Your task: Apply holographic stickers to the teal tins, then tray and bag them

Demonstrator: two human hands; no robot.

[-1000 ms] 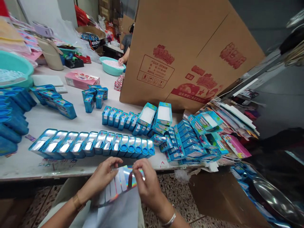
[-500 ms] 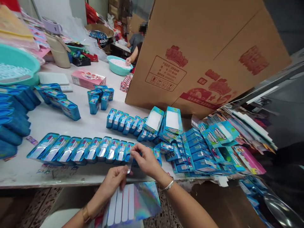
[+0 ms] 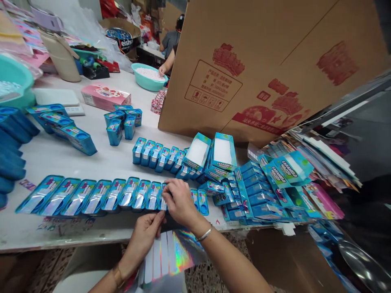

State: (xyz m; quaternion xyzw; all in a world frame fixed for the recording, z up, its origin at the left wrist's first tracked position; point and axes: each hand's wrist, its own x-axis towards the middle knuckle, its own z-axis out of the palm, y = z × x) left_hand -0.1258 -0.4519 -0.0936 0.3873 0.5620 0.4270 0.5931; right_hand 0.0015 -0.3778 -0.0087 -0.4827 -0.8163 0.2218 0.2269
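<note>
A row of blue tins with shiny strips on their tops runs along the table's front edge. My right hand is over a tin near the row's right end, its fingers bent and pressing a clear strip onto the top. Just below, at the table edge, my left hand pinches the lower end of that strip between thumb and forefinger. A holographic sheet with pale strips lies below my hands, on my lap. The tin under my right hand is partly hidden.
Behind stand a second row of blue tins and open display boxes. A large carton fills the back right. Stacked tins and a turquoise basin are at left. A person's hand is at a far basin.
My right hand has moved slightly up and left, and the strip now lies against a tin's top instead of hanging between my hands. The view has shifted a little.
</note>
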